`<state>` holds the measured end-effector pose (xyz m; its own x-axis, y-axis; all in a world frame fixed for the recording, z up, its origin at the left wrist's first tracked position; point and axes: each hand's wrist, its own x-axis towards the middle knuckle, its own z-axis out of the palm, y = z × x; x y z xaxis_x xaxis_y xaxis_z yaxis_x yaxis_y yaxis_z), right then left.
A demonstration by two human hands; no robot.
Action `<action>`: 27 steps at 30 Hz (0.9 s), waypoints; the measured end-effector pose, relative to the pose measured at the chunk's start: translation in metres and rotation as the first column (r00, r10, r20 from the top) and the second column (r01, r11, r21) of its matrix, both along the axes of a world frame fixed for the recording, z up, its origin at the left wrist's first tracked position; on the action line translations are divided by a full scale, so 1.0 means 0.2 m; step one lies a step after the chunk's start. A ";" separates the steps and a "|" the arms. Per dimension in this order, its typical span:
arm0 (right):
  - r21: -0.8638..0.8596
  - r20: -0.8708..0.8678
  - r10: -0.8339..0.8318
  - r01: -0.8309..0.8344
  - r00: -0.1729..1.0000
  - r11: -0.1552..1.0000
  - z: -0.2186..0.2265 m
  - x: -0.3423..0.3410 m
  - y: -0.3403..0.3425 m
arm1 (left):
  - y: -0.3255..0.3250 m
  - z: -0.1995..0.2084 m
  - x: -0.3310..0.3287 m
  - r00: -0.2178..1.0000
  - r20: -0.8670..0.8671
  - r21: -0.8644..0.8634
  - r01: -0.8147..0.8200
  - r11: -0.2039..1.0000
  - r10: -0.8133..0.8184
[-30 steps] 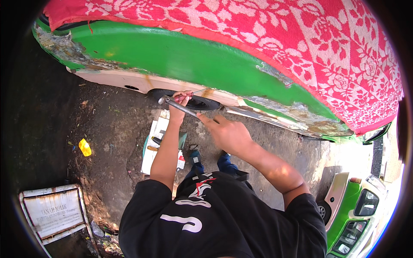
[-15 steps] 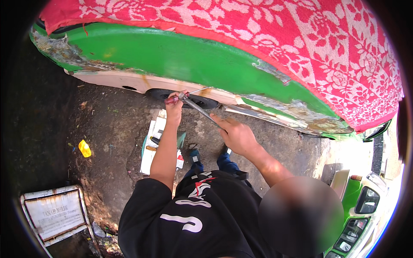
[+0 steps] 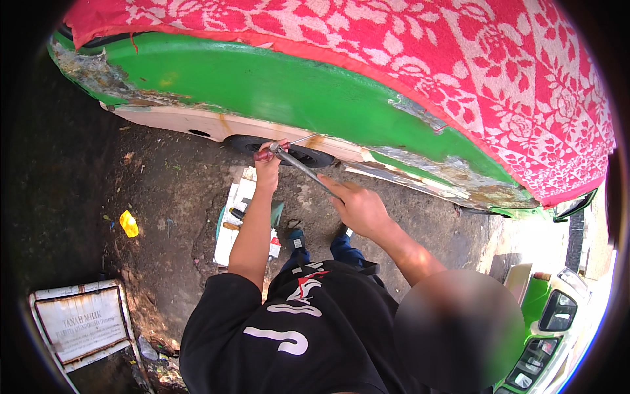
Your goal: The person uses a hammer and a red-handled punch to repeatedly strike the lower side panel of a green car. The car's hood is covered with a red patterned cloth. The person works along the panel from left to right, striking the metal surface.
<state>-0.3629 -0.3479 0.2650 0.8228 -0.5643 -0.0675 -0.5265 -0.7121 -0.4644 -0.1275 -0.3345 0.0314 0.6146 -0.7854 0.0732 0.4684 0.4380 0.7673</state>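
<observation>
My left hand (image 3: 268, 172) is closed round the red handle (image 3: 263, 155) of a screwdriver. Its thin shaft (image 3: 302, 138) points right, with the tip at the pale, rust-stained lower edge of a green vehicle body (image 3: 262, 82). In my right hand (image 3: 361, 209) is a metal-shafted hammer (image 3: 298, 164), gripped near the end. The hammer's head is beside my left hand, at the screwdriver's handle; whether the two touch I cannot tell. Behind my left hand shows part of a dark wheel (image 3: 308, 156).
Pink floral cloth (image 3: 420, 39) covers the vehicle's top. On the ground by my feet lie a white board (image 3: 225, 248) and a wooden-handled tool (image 3: 231, 226). A yellow object (image 3: 129, 224) and a rusty-framed sign (image 3: 82, 325) are at left; another green-and-white vehicle (image 3: 541, 328) stands at right.
The hammer's head has shifted slightly left, toward my left hand, and my right hand has moved a little with it. The screwdriver stays nearly in place.
</observation>
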 end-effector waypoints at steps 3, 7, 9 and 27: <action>-0.039 0.002 0.044 -0.044 0.999 0.998 0.01 0.11 0.03 | 0.01 0.05 -0.01 1.000 0.019 0.018 0.006 1.000 -0.006; -0.181 -0.005 0.201 -0.198 0.980 0.963 -0.02 0.22 0.05 | -0.01 0.07 -0.02 0.997 0.071 0.013 -0.022 1.000 0.021; -0.221 -0.088 0.191 -0.207 0.978 0.953 -0.08 0.24 0.03 | -0.03 0.07 -0.01 0.996 0.083 0.024 -0.014 1.000 0.012; -0.177 0.047 0.148 -0.137 0.988 0.975 -0.05 0.08 0.10 | -0.01 0.04 -0.04 0.996 0.074 0.025 -0.046 0.999 0.044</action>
<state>-0.3464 -0.3281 0.2557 0.8952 -0.4397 0.0724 -0.3888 -0.8500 -0.3555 -0.1357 -0.3373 0.0399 0.6430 -0.7594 0.0993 0.3903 0.4365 0.8106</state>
